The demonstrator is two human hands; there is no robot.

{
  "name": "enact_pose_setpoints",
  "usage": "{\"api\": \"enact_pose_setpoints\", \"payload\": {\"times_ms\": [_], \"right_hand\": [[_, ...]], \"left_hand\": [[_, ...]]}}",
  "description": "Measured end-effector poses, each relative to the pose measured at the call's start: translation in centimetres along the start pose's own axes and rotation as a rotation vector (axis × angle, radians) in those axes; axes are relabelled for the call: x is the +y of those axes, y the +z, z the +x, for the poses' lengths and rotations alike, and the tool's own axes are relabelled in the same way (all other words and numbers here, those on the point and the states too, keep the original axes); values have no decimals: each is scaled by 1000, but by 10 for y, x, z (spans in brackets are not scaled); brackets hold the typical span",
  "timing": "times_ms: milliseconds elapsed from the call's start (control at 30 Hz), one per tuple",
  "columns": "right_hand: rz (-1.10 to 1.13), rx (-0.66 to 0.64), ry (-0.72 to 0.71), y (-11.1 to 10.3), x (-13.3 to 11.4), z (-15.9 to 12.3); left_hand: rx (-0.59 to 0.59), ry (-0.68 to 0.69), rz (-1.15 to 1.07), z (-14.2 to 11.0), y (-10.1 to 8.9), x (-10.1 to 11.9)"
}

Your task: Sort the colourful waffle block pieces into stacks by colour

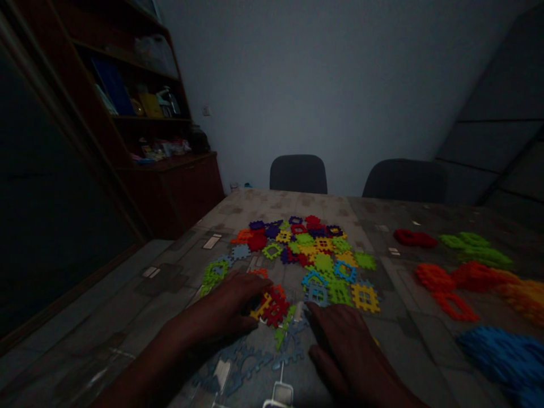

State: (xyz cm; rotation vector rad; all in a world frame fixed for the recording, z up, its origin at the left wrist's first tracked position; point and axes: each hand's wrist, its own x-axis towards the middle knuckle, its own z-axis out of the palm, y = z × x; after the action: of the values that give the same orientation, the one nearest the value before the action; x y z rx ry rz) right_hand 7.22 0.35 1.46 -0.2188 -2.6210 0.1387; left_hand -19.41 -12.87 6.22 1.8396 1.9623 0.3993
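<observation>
My left hand (238, 300) rests low over the table, thumb and fingers apart. Its fingertips touch or nearly touch a small group of toothed interlocking tiles: a yellow tile (260, 306) and a red tile (276, 307). A green toothed piece (284, 327) lies just right of them. My right hand (342, 340) is open, fingers stretched toward a grey-blue window tile (317, 294); I see nothing in it. Between and below the hands lie flat grey-blue toothed pieces (250, 362). A mixed spread of coloured tiles (323, 262) lies beyond both hands.
On the table's right side are separate heaps: red tiles (414, 238), green tiles (476, 249), orange tiles (446, 283) and blue tiles (505, 357). The patterned tablecloth (170, 289) covers the table. Two dark chairs (298, 173) stand behind it, and a wooden shelf unit (170, 187) at left.
</observation>
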Motion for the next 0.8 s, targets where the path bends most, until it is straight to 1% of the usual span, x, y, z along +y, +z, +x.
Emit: {"api": "enact_pose_setpoints", "payload": {"times_ms": [67,167,267,367,433,500,567,633,700,800], "right_hand": [[-13,-34,44,4,-9,12],[19,-81,159,14,-23,34],[51,-103,242,27,-35,52],[51,-159,276,36,-42,65],[36,-200,289,38,-43,70],[30,-201,285,36,-42,71],[49,-166,254,29,-38,68],[74,-119,198,19,-31,58],[74,-79,131,10,-21,40],[37,-34,48,4,2,2]], "left_hand": [[41,-20,-21,0,0,-9],[101,-20,-63,0,-3,-23],[140,-84,-86,-3,-9,-32],[121,-114,-100,-4,-12,-36],[90,-82,-115,-2,-10,-39],[108,-56,-130,1,-7,-42],[173,-55,-129,5,-5,-47],[242,-73,-110,9,-4,-53],[288,-93,-88,12,-5,-59],[310,-101,-57,15,-6,-62]]}}
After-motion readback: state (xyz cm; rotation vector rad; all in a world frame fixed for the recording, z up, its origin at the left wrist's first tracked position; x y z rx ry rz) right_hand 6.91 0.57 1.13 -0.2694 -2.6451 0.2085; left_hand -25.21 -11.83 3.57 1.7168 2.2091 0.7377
